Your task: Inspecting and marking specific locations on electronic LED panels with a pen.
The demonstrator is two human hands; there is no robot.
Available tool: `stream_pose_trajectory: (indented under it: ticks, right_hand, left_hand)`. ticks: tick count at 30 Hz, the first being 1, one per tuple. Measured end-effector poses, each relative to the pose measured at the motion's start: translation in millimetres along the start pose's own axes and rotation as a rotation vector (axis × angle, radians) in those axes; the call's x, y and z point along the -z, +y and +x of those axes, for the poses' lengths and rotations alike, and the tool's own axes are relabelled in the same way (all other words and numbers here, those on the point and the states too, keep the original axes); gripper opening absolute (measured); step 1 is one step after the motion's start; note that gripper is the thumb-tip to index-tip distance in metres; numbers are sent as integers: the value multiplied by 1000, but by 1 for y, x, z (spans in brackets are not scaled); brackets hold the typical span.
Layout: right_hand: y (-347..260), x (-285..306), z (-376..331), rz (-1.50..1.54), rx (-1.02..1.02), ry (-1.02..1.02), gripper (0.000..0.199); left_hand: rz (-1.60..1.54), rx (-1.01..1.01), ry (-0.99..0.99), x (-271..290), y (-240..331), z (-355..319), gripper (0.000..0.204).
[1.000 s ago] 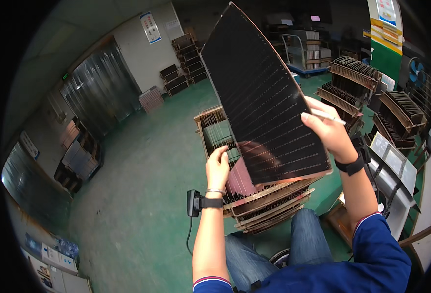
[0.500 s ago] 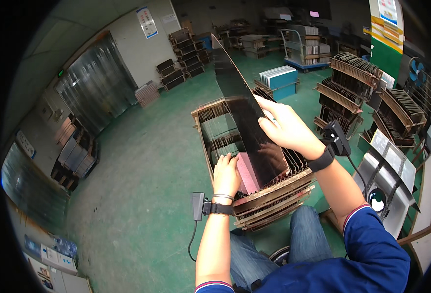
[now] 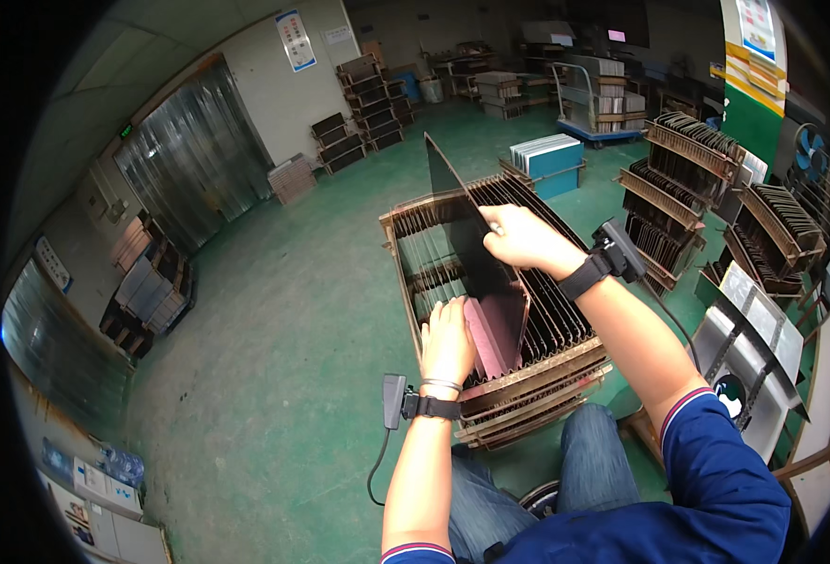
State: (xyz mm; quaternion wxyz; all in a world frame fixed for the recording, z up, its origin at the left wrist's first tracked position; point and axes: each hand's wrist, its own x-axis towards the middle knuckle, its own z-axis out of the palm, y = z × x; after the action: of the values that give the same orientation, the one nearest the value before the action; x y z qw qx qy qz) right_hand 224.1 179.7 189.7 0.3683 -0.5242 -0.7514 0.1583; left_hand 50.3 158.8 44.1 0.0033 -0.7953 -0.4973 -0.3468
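Two bare hands work over one slotted wooden rack [image 3: 527, 371] that stands on the green floor [image 3: 274, 357] just beyond the person's knees. Nearest, the left hand [image 3: 448, 340] lies flat with its fingers spread on the near end of the rack, touching the one pink sheet [image 3: 490, 336] that stands in the slots; its grip is open and holds nothing. Each wrist carries one black strap with a small device. A little farther and to the right, the right hand [image 3: 523, 237] closes its grip on the top edge of one large dark panel [image 3: 466, 246]. The panel is thin, flat and nearly black, with rounded lower corners; it stands on edge, tilted, its lower part down among the slots near the rack's middle and its far corner rising above the rack. To the right stand at least four more racks [image 3: 682, 164] filled with dark panels. Farther off sits one teal box [image 3: 551, 162], and one grey curtained door [image 3: 194, 150] at far left.
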Motion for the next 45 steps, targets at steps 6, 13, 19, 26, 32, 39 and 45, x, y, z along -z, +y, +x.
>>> stream_pose_trajectory:
  ticks: [6,13,19,26,32,39,45]
  right_hand:
    - [24,-52,-21,-34,-133,-184,46]
    - [34,-21,-57,57,33,-89,34]
    - [29,20,-76,212,1,-35,31]
    - [53,34,-91,789,-114,263,44]
    - [32,40,-104,1466,-18,319,39]
    - [53,41,-136,1254,62,384,40]
    - [73,39,-158,1229,68,406,42]
  left_hand:
    - [49,-7,-2,-11,-11,-3,27]
    - [160,134,-204,2,13,8,30]
    - [-287,-32,184,72,27,63,13]
    - [-1157,-18,158,198,50,37,25]
    - [-1359,105,224,137,16,-35,24]
    - [-1429,254,67,90,15,-82,11]
    - [-1447,378,-223,93,27,-94,10]
